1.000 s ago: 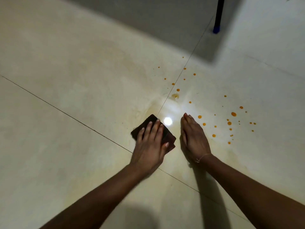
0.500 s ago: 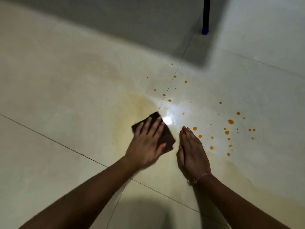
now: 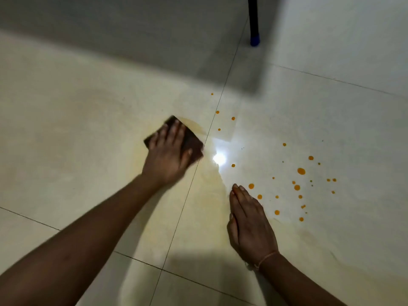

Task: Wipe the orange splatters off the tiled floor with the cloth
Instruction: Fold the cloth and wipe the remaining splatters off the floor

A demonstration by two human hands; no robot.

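Note:
My left hand [image 3: 169, 154] presses a dark brown folded cloth [image 3: 193, 141] flat on the pale tiled floor [image 3: 77, 129], fingers straight on top of it. The cloth lies just left of a grout line, over a faint yellowish smear. My right hand [image 3: 250, 226] rests flat on the floor, fingers together and straight, holding nothing. Several orange splatters [image 3: 301, 171] dot the tile to the right of both hands. A few smaller orange drops [image 3: 217, 112] lie beyond the cloth near the grout line.
A dark furniture leg with a blue foot [image 3: 254, 40] stands at the far top, casting a broad shadow. A bright light reflection [image 3: 219, 159] glares on the wet tile between the hands. Grout lines cross near the bottom centre.
My left hand has slid the cloth away from me and to the left across the grout line, leaving a yellowish smear. The right hand stays planted; the view has shifted.

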